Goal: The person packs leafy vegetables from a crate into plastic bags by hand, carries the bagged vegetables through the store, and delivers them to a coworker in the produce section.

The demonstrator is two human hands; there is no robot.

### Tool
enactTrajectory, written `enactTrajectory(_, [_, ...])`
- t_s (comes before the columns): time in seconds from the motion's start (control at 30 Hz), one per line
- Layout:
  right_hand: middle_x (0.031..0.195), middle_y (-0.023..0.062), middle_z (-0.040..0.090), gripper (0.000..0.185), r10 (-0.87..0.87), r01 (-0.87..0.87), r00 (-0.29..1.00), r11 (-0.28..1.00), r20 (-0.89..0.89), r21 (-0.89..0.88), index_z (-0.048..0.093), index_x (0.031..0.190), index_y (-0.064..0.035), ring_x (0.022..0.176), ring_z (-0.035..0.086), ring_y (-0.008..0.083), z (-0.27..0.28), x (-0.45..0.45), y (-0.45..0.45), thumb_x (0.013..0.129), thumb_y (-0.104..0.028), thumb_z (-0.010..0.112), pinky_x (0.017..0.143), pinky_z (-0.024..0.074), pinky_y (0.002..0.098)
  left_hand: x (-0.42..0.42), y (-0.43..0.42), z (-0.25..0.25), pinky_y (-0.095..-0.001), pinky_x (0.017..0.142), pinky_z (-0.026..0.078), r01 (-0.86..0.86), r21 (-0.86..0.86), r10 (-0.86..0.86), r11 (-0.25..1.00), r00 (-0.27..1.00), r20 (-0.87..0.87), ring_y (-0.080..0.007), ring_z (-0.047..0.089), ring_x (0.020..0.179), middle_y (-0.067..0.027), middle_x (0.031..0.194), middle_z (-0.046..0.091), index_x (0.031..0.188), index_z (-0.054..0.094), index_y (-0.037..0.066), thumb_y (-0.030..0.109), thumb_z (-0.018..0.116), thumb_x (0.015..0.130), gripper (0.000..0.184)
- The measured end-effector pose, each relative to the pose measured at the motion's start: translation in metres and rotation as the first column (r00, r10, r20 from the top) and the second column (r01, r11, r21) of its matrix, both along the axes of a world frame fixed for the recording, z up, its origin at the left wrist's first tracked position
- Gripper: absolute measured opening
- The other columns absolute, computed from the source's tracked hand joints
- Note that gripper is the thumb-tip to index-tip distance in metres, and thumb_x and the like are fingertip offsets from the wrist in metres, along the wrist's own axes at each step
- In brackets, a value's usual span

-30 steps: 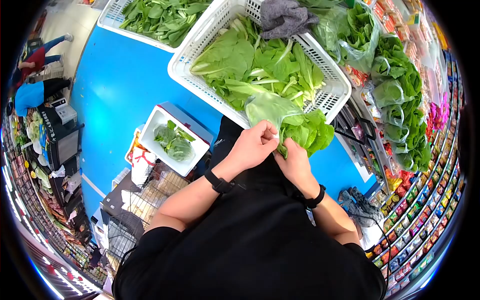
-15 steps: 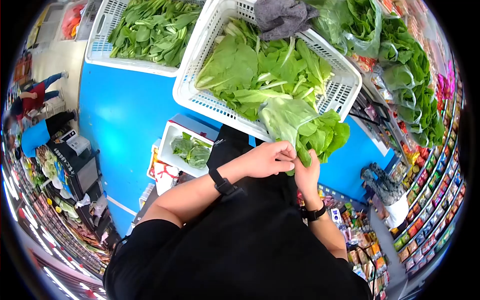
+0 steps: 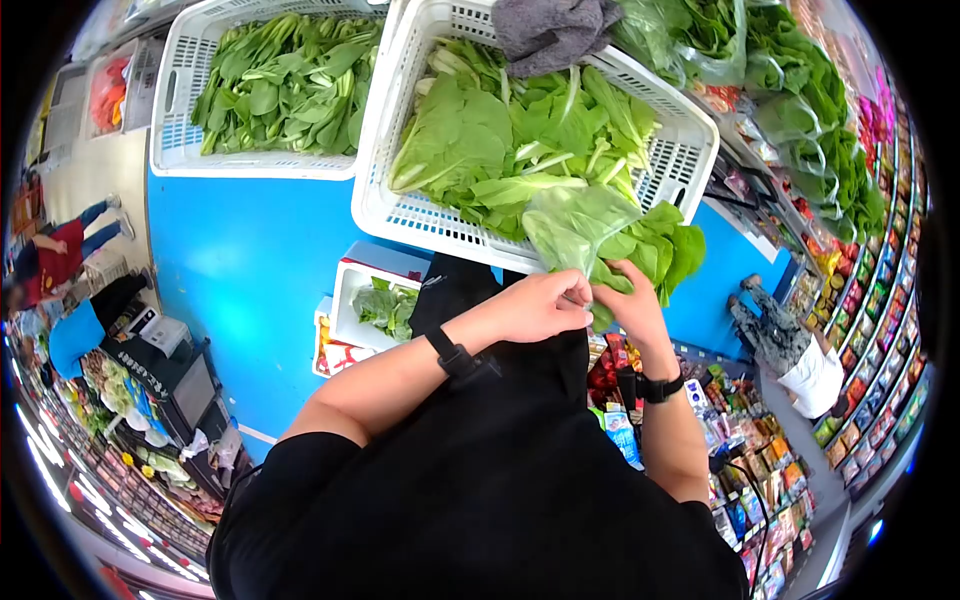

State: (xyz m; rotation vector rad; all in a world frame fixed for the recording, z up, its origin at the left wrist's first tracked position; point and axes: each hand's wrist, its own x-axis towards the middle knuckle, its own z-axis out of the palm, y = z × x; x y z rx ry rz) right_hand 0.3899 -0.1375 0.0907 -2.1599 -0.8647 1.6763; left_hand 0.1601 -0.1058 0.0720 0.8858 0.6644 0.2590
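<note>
A clear plastic bag (image 3: pixel 575 222) lies over the near edge of the crate of leafy greens, partly wrapped around a bunch of green leaves (image 3: pixel 668 250) that sticks out to the right. My left hand (image 3: pixel 540 313) is closed in a pinch at the near end of the bag; its fingertips hide what they grip. My right hand (image 3: pixel 634 308) is wrapped around the near end of the leafy bunch, thumb and fingers curled on the leaves. Both hands are close together in front of my body. Broad pale-green leaves (image 3: pixel 465 140) fill the white crate (image 3: pixel 440 232) just beyond.
A grey cloth (image 3: pixel 555 35) hangs on the crate's far rim. A second white crate (image 3: pixel 255 165) with darker greens stands left, and bagged greens (image 3: pixel 815 150) line the right. Below is a white foam box (image 3: pixel 350 310). Shoppers (image 3: pixel 810 380) and snack shelves surround the blue floor.
My right hand has shifted slightly right and its fingers have spread more over the leaves. My left hand stays at the bag's near end. The view has turned a little.
</note>
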Motion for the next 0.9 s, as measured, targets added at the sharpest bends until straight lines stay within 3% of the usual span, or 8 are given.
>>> enactTrajectory(0.07, [0.107,0.0167,0.076,0.048,0.223,-0.245,0.961,0.961,0.165,0.127,0.069,0.128,0.0006,0.097,0.073,0.0237,-0.022,0.004,-0.015,0.084,-0.016,0.080,0.091,0.0550,0.0348,-0.002,0.011,0.004,-0.0324,0.079,0.058,0.108,0.228,-0.055,0.968,0.973,-0.224,-0.0216,0.077,0.091,-0.0152,0.100,0.075,0.115,0.059,0.003,0.025,0.070,0.100,0.028])
enactTrajectory(0.17, [0.110,0.0195,0.077,0.046,0.258,-0.267,0.961,0.958,0.097,0.101,0.070,0.126,0.0014,0.103,0.074,0.0273,-0.004,-0.014,-0.011,0.084,-0.015,0.079,0.094,0.0541,0.0352,-0.003,0.012,-0.028,-0.0401,0.073,0.059,-0.024,0.131,0.080,0.991,0.892,-0.446,-0.0295,0.077,0.082,-0.0167,0.084,0.076,0.108,0.064,0.003,0.032,0.067,0.101,0.030])
enactTrajectory(0.23, [0.107,0.0189,0.077,0.038,0.228,-0.252,0.961,0.955,0.158,0.155,0.071,0.120,0.0018,0.100,0.075,0.0282,-0.007,-0.019,-0.027,0.086,-0.014,0.077,0.091,0.0548,0.0359,-0.008,0.019,-0.038,-0.0474,0.076,0.060,0.096,0.411,0.190,0.906,0.776,-0.601,-0.0350,0.076,0.074,-0.0209,0.079,0.074,0.099,0.069,0.000,0.029,0.060,0.103,0.031])
enactTrajectory(0.33, [0.099,0.0179,0.076,0.026,0.096,-0.176,0.939,0.959,0.331,0.220,0.071,0.110,0.0029,0.092,0.075,0.0280,-0.005,-0.025,-0.051,0.089,-0.013,0.076,0.084,0.0553,0.0370,-0.003,0.019,-0.076,-0.0477,0.078,0.060,0.178,0.471,0.192,0.864,0.749,-0.634,-0.0340,0.075,0.071,-0.0185,0.074,0.074,0.096,0.071,-0.004,0.031,0.056,0.104,0.039])
enactTrajectory(0.5, [0.093,0.0164,0.075,0.025,-0.068,-0.027,0.936,0.964,0.345,0.264,0.070,0.110,0.0023,0.086,0.073,0.0245,-0.019,-0.027,-0.080,0.091,-0.013,0.076,0.081,0.0546,0.0353,0.015,0.036,-0.091,-0.0433,0.080,0.061,0.260,0.187,-0.097,0.947,0.789,-0.606,-0.0325,0.076,0.070,-0.0136,0.066,0.074,0.083,0.072,-0.008,0.034,0.054,0.104,0.050])
enactTrajectory(0.6, [0.095,0.0168,0.075,0.025,-0.098,-0.002,0.922,0.966,0.375,0.258,0.070,0.111,0.0022,0.088,0.073,0.0247,-0.018,-0.032,-0.078,0.091,-0.013,0.076,0.081,0.0546,0.0365,0.019,0.027,-0.114,-0.0429,0.078,0.061,0.203,0.246,-0.018,0.948,0.803,-0.596,-0.0317,0.075,0.067,-0.0137,0.068,0.075,0.081,0.072,-0.006,0.031,0.059,0.101,0.045])
enactTrajectory(0.77, [0.111,0.0203,0.074,0.041,0.109,-0.187,0.940,0.957,0.322,0.221,0.066,0.122,0.0010,0.103,0.073,0.0308,-0.004,-0.026,-0.042,0.087,-0.014,0.080,0.091,0.0554,0.0382,0.019,0.039,-0.109,-0.0466,0.079,0.060,0.146,0.083,-0.071,0.986,0.810,-0.581,-0.0364,0.075,0.073,-0.0178,0.074,0.075,0.084,0.073,-0.004,0.027,0.063,0.098,0.036])
enactTrajectory(0.9, [0.119,0.0220,0.073,0.054,0.222,-0.318,0.924,0.899,0.312,0.302,0.063,0.133,-0.0004,0.108,0.072,0.0359,-0.024,-0.015,-0.033,0.084,-0.014,0.081,0.094,0.0551,0.0391,0.019,0.029,-0.115,-0.0509,0.088,0.057,0.219,0.323,0.062,0.921,0.735,-0.675,-0.0438,0.072,0.093,-0.0249,0.092,0.075,0.092,0.073,-0.003,0.025,0.061,0.098,0.031])
